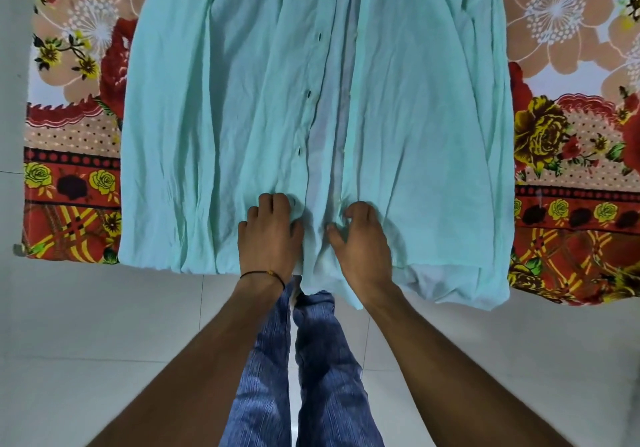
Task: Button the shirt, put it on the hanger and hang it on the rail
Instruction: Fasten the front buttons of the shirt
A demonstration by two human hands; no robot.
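The shirt (207,100) lies unbuttoned on the bed (69,134), its hem over the near edge. The left hand (270,228) pinches the buttonhole side and the right hand (360,235) the button side. It is best to overlap the two edges squarely, starting with the lowest hole.

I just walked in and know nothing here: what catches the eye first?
A pale turquoise shirt fills the middle, spread unbuttoned on a loud red, yellow and peach floral sheet. Near its lower edge, the left hand and the right hand grip the two front edges, either side of the open gap.
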